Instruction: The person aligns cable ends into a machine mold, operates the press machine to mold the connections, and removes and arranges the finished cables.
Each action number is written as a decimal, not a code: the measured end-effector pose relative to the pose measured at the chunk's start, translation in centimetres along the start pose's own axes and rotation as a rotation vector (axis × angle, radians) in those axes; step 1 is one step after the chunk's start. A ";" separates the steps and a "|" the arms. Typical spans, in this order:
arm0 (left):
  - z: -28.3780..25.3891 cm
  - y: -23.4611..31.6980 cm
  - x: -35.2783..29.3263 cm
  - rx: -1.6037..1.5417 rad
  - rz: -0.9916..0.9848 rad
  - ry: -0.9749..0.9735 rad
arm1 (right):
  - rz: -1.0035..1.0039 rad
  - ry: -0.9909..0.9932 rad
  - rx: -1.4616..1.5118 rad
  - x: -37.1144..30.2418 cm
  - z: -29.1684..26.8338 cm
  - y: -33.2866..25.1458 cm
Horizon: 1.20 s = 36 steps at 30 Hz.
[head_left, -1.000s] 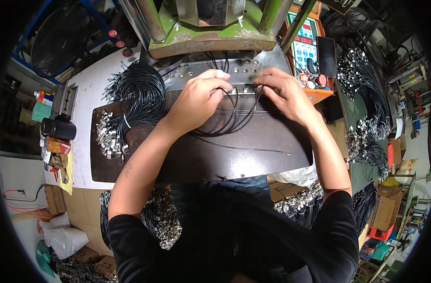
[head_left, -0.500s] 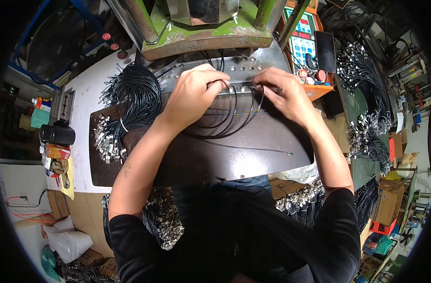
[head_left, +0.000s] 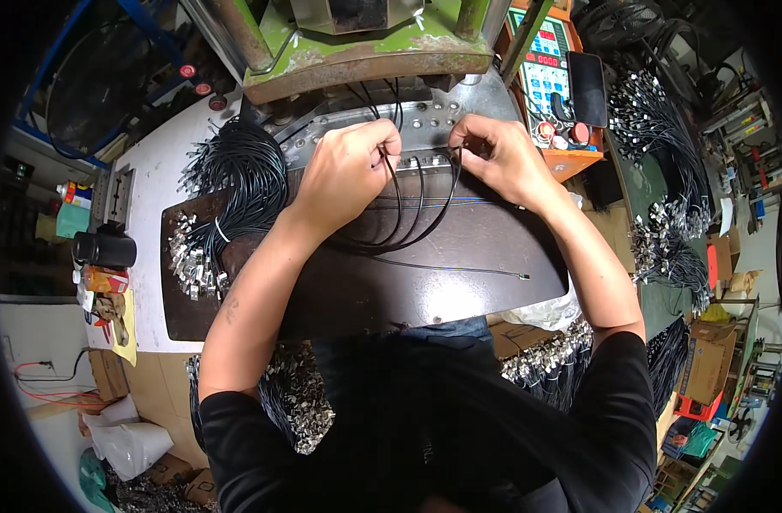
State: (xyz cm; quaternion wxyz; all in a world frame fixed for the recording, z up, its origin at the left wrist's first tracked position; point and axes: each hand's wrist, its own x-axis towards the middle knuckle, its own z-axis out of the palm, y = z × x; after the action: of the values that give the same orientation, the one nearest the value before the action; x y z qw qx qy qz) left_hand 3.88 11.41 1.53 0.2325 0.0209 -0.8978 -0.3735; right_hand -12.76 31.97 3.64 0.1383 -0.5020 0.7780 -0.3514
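My left hand [head_left: 350, 167] is closed in a pinch on a thin black cable [head_left: 397, 224] near the front of the metal die plate [head_left: 309, 141]. My right hand [head_left: 500, 158] pinches a black cable [head_left: 451, 201] at the plate's right part; the ends inside the fingers are hidden. Several cables curve in loops from the plate toward me over the dark brown board [head_left: 365, 299]. One loose cable [head_left: 459, 268] lies across the board, its small metal tip pointing right. To the left, a tied bundle of black cables [head_left: 258, 162] with metal connectors [head_left: 190, 261] rests partly on the board.
The green press head [head_left: 374, 68] stands over the plate. At right are an orange control box [head_left: 545, 85] with buttons and a phone [head_left: 587, 90]. More cable bundles [head_left: 664, 128] lie farther right. A black cup [head_left: 104, 248] stands on the left table.
Both hands have shifted slightly left, the left one pulling back from the plate's middle with its cable. The cable loops have moved left with them. The view has tilted a little.
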 end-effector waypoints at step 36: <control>-1.2 0.5 -2.9 0.176 0.040 0.311 | -0.119 -0.107 0.023 -0.7 -2.3 -1.1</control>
State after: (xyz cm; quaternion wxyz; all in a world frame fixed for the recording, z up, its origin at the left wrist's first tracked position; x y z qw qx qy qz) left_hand 6.99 11.60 1.41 0.3733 0.0809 -0.8804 -0.2810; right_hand -13.01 33.29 5.94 0.1645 -0.5639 0.7341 -0.3408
